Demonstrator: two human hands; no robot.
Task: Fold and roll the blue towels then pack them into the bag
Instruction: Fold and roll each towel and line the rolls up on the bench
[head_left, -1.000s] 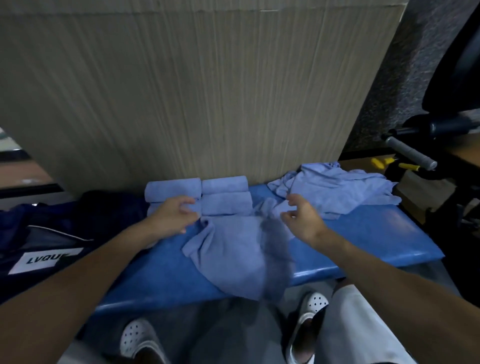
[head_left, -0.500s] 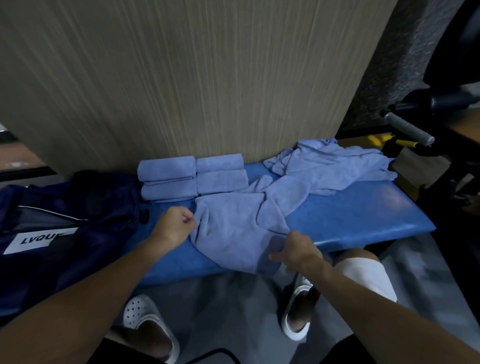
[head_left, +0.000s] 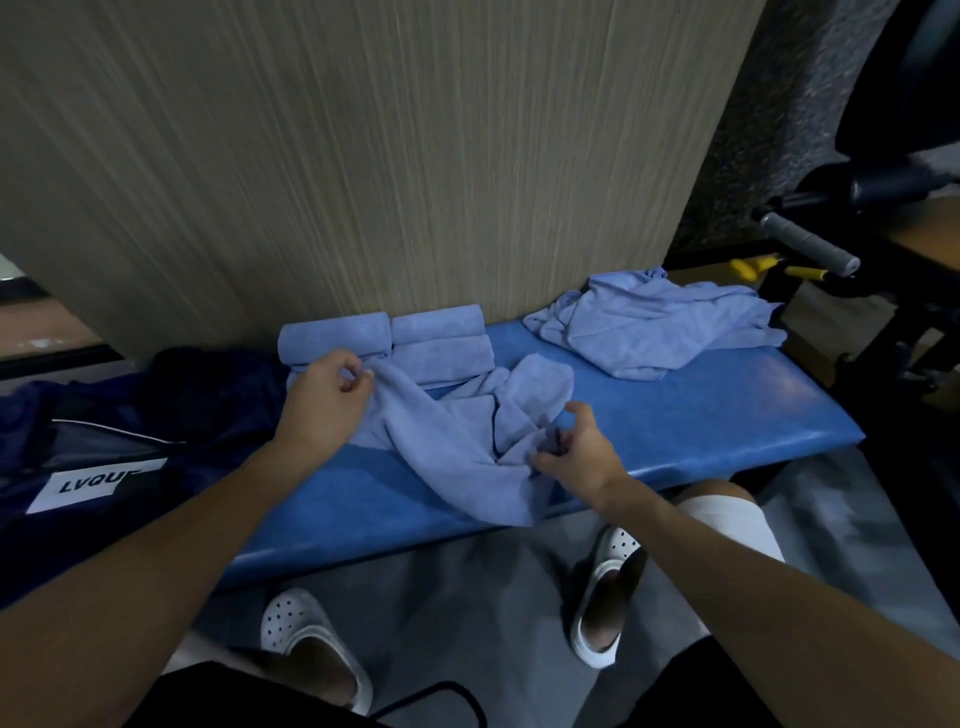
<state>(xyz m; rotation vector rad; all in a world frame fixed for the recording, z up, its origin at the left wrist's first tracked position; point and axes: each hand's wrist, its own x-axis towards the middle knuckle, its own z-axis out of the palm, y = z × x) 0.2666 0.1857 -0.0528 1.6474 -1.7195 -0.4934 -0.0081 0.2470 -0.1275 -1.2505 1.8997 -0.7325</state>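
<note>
A loose blue towel (head_left: 457, 441) lies crumpled across the blue padded bench (head_left: 701, 410), one end hanging over the front edge. My left hand (head_left: 330, 400) pinches its far left corner, close to the rolled towels (head_left: 436, 338) stacked against the wooden panel. My right hand (head_left: 576, 449) pinches the towel's bunched near right edge. A pile of unfolded blue towels (head_left: 660, 322) sits at the bench's back right. The dark navy bag (head_left: 119, 447) with a white label lies left of the bench.
A tall wooden panel (head_left: 389, 156) rises straight behind the bench. Black exercise equipment with a grey handle (head_left: 805, 244) and yellow parts stands at the right. My feet in white clogs (head_left: 608, 597) rest on the grey floor under the bench front.
My left hand moved back toward the rolled towels with the towel's corner. My right hand came up from the bench's front edge onto the bench, bunching the towel. The towel now lies more crumpled.
</note>
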